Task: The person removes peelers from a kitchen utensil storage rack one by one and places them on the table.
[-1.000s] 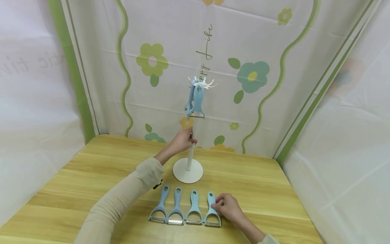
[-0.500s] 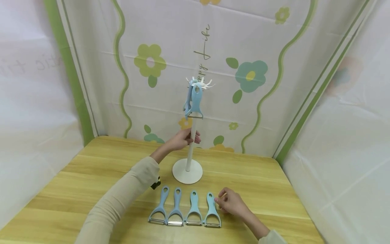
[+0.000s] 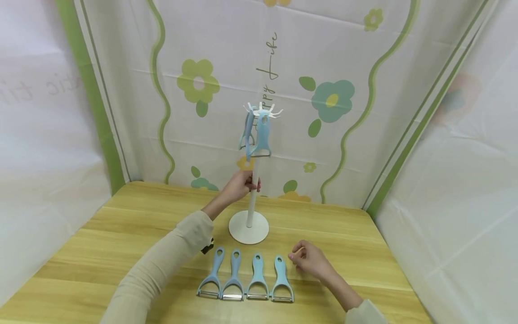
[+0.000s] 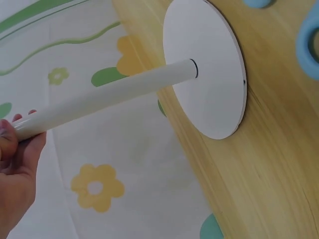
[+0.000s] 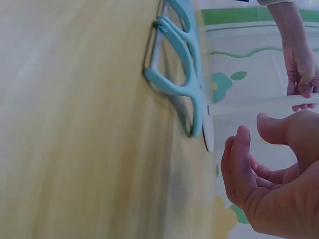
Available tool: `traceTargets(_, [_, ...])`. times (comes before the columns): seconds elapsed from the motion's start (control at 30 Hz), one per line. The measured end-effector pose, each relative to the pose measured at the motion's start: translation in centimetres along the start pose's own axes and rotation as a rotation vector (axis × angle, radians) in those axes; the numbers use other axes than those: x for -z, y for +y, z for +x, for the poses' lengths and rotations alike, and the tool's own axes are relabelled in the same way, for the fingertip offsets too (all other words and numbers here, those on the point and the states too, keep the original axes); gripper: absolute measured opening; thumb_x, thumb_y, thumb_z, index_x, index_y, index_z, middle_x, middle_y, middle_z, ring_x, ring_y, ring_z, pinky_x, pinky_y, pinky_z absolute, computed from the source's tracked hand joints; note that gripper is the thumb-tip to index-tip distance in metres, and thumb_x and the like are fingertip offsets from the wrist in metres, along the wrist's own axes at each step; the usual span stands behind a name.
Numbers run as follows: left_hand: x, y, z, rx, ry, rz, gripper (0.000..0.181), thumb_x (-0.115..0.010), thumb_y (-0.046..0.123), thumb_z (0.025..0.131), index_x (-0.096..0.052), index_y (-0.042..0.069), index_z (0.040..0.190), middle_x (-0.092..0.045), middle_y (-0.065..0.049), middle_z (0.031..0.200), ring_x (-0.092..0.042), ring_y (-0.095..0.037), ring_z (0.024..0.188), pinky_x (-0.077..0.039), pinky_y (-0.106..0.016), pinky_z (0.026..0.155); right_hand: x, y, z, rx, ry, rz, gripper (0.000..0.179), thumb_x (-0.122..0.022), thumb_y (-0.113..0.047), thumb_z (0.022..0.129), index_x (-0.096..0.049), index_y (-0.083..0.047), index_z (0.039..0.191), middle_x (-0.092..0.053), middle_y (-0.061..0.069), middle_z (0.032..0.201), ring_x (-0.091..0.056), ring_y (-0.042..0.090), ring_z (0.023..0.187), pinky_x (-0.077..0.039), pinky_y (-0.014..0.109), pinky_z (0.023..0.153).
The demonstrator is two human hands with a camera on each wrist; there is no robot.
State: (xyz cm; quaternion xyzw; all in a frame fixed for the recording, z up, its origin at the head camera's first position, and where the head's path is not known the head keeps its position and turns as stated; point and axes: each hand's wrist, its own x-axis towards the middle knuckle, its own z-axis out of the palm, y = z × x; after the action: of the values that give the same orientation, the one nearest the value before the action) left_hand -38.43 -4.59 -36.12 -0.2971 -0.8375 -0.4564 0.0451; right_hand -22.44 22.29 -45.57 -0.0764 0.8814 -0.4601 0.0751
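My left hand (image 3: 239, 185) grips the white pole (image 3: 252, 202) of a stand with a ring of hooks (image 3: 275, 113) on top. In the left wrist view, its thumb and fingers wrap the pole (image 4: 109, 97) above the round base (image 4: 212, 74). Light-blue Y-shaped peelers hang from the hooks: one peeler (image 3: 263, 132) faces front, and others overlap to its left. My right hand (image 3: 313, 261) hovers with loosely bent fingers, holding nothing, right of the rightmost peeler (image 3: 280, 274) on the table. The right wrist view shows a gap between thumb and fingers of this hand (image 5: 274, 184).
Several blue peelers lie in a row, handles away from me, including a left one (image 3: 214, 272). The stand's round white base (image 3: 248, 234) rests on the wooden table (image 3: 344, 238) behind them. A floral curtain (image 3: 243, 54) hangs beyond the table's back edge.
My right hand has drawn off the rightmost peeler, away to the right. My left hand loosened and closed again on the pole; the hanging peelers have turned round to the left.
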Motion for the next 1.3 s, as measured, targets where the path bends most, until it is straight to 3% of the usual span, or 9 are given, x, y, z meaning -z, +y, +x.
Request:
traceTargets(0.2, [-0.3,0.2,-0.1,0.039,0.072,-0.022,0.016,-0.058,-0.014,0.092,-0.068,-0.004,0.099,-0.073,-0.018,0.095,-0.074,-0.026,0.09,-0.062,-0.033,0.08,0.9,-0.7,0.4,0.022,0.009,0.027,0.029,-0.068,-0.016,0.095,-0.055,0.005,0.11,-0.069,0.019,0.088,-0.068,0.026,0.079,-0.062,0.033,0.069])
traceTargets(0.43, [-0.6,0.1,-0.4,0.039,0.136,0.02,0.012,-0.066,-0.007,0.09,-0.07,-0.006,0.101,-0.075,-0.018,0.094,-0.076,-0.026,0.088,-0.062,-0.03,0.077,1.8,-1.2,0.8,-0.001,0.036,0.061,0.028,-0.068,-0.016,0.095,-0.055,0.004,0.11,-0.068,0.02,0.089,-0.068,0.026,0.08,-0.062,0.033,0.07])
traceTargets(0.67, [-0.6,0.4,-0.5,-0.002,0.12,0.107,0.014,-0.069,0.0,0.091,-0.068,-0.005,0.103,-0.075,-0.017,0.095,-0.076,-0.027,0.089,-0.063,-0.033,0.076,2.4,-2.0,1.1,0.026,0.03,0.063,0.03,-0.066,-0.017,0.096,-0.055,0.005,0.114,-0.068,0.015,0.087,-0.067,0.023,0.08,-0.063,0.038,0.075])
traceTargets(0.8, [-0.6,0.9,-0.4,0.01,0.103,0.136,0.011,-0.069,0.002,0.092,-0.067,-0.004,0.1,-0.074,-0.018,0.095,-0.075,-0.03,0.093,-0.063,-0.035,0.077,2.6,-2.7,1.6,0.045,0.047,0.073,0.03,-0.066,-0.017,0.097,-0.055,0.005,0.115,-0.068,0.011,0.086,-0.067,0.021,0.079,-0.062,0.04,0.078])
traceTargets(1.0, [-0.8,1.2,-0.4,0.024,0.101,0.158,0.008,-0.068,0.002,0.093,-0.068,-0.004,0.099,-0.074,-0.018,0.096,-0.074,-0.029,0.092,-0.063,-0.035,0.077,3.0,-3.8,2.8,0.065,0.097,0.076,0.028,-0.066,-0.015,0.096,-0.057,0.004,0.114,-0.07,0.009,0.088,-0.066,0.015,0.079,-0.062,0.036,0.079])
traceTargets(1.3, [-1.0,1.6,-0.6,0.042,0.122,0.173,0.006,-0.065,-0.004,0.091,-0.067,-0.003,0.097,-0.074,-0.016,0.093,-0.073,-0.029,0.091,-0.062,-0.037,0.077,4.0,-6.8,4.0,0.104,0.147,0.123,0.034,-0.066,-0.016,0.096,-0.055,0.004,0.121,-0.07,0.018,0.104,-0.065,0.01,0.08,-0.058,0.024,0.075])
